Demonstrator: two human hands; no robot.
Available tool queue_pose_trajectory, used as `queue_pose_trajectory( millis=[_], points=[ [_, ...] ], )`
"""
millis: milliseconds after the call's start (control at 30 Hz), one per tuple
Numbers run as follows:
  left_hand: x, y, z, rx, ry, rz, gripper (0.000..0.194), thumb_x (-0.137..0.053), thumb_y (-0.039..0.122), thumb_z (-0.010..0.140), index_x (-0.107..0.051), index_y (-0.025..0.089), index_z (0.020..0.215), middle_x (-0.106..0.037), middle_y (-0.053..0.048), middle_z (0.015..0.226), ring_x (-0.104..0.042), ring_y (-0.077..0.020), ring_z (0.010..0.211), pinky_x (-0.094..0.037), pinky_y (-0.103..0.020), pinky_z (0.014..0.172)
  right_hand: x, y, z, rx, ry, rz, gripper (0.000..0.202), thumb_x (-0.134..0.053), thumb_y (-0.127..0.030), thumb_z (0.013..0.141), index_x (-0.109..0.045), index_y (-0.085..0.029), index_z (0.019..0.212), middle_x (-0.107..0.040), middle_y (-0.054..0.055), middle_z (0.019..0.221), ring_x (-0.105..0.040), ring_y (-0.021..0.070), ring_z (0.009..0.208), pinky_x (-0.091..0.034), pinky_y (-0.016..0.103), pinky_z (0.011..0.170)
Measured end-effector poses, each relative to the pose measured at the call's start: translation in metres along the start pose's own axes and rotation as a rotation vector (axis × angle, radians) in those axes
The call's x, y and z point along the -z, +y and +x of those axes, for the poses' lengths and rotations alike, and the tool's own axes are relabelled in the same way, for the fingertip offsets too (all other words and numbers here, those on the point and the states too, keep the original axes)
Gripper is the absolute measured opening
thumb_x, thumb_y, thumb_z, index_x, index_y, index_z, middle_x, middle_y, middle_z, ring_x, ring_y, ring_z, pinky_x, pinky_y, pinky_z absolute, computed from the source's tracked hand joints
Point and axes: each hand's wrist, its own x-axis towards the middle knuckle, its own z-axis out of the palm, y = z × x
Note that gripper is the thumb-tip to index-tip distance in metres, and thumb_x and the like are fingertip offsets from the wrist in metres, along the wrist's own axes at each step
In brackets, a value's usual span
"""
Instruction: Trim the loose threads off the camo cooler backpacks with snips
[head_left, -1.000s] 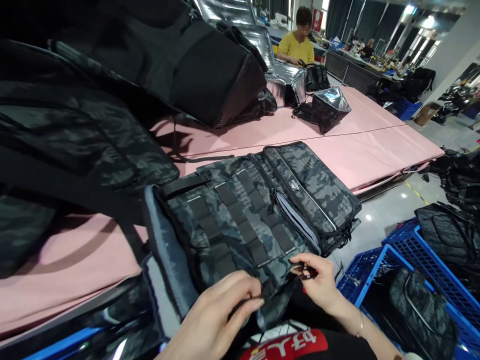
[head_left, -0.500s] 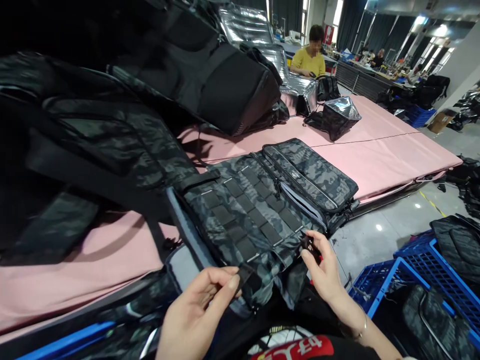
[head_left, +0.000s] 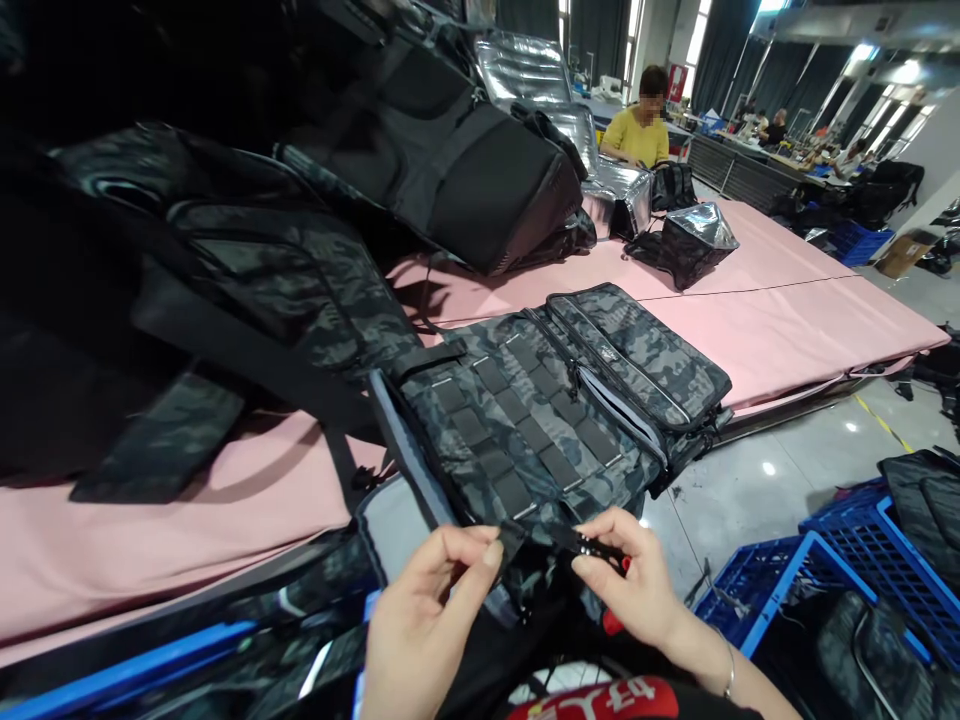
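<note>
A grey-black camouflage backpack (head_left: 480, 400) lies on the pink-covered table, with rows of black webbing across its panel and a side zip gaping. My left hand (head_left: 442, 590) is closed in a pinch on a short black strap (head_left: 512, 541) at the near end of the bag. Just to the right, my right hand (head_left: 634, 575) is wrapped round dark scissors with red on the handles (head_left: 613, 622). Their dark tip points left toward the strap, close to it; whether they touch I cannot tell. Fingers hide most of the scissors.
Dark bags (head_left: 300, 270) are heaped on the left of the pink table (head_left: 810, 260). A silver-lined bag (head_left: 694, 240) lies farther back. Blue crates (head_left: 757, 575) with camouflage pieces stand at lower right. A person in yellow (head_left: 637, 135) works beyond the table.
My right hand has moved left and down with the scissors, closer to my left hand. My left hand still pinches the strap. The view has shifted slightly.
</note>
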Motion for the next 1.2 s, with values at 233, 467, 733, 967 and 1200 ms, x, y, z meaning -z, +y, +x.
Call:
queue_pose_trajectory(
  millis=[233, 467, 733, 967, 1200],
  points=[
    [-0.001, -0.001, -0.003, -0.054, -0.017, 0.103, 0.033, -0.063, 0.049, 0.067, -0.053, 0.018, 0.058, -0.064, -0.005, 0.076, -0.058, -0.0166, 0.069, -0.045, -0.028, 0.066, -0.002, -0.001, 0.003, -0.025, -0.061, 0.004, 0.02, -0.065, -0.033, 0.073, -0.058, -0.02, 0.086, -0.055, -0.003, 0.062, -0.049, 0.0096, 0.052, -0.039, 0.02, 0.047],
    [-0.004, 0.002, -0.001, -0.069, -0.019, 0.136, 0.034, -0.061, 0.05, 0.068, -0.053, 0.018, 0.058, -0.063, -0.005, 0.076, -0.058, -0.0172, 0.069, -0.046, -0.028, 0.065, 0.002, -0.002, 0.001, 0.408, 0.046, -0.397, 0.022, -0.06, -0.028, 0.079, -0.06, -0.02, 0.1, -0.067, 0.005, 0.072, -0.059, 0.0155, 0.056, -0.046, 0.026, 0.052],
    [-0.006, 0.004, -0.001, -0.085, -0.054, 0.149, 0.033, -0.06, 0.049, 0.069, -0.053, 0.019, 0.059, -0.063, -0.005, 0.075, -0.057, -0.0165, 0.067, -0.046, -0.027, 0.064, 0.005, -0.002, 0.004, 0.439, 0.014, -0.468, 0.02, -0.057, -0.029, 0.081, -0.063, -0.02, 0.098, -0.068, 0.005, 0.072, -0.061, 0.0164, 0.057, -0.047, 0.027, 0.052],
    [-0.003, 0.007, -0.004, -0.139, -0.09, 0.193, 0.031, -0.057, 0.047, 0.073, -0.054, 0.019, 0.061, -0.063, -0.005, 0.075, -0.06, -0.0177, 0.073, -0.047, -0.026, 0.068, 0.006, -0.007, 0.0, 0.242, 0.013, -0.123, 0.014, -0.06, -0.033, 0.078, -0.061, -0.022, 0.087, -0.061, 0.0, 0.062, -0.053, 0.0119, 0.048, -0.042, 0.023, 0.046],
    [-0.004, 0.003, -0.013, -0.445, -0.331, 0.353, 0.016, -0.052, 0.033, 0.08, -0.059, 0.02, 0.075, -0.063, -0.003, 0.073, -0.059, -0.0145, 0.066, -0.049, -0.021, 0.061, -0.014, 0.001, -0.002, -0.125, -0.024, 0.152, 0.025, -0.07, -0.038, 0.066, -0.055, -0.019, 0.07, -0.045, -0.006, 0.054, -0.037, 0.0083, 0.048, -0.031, 0.02, 0.044]
  ],
)
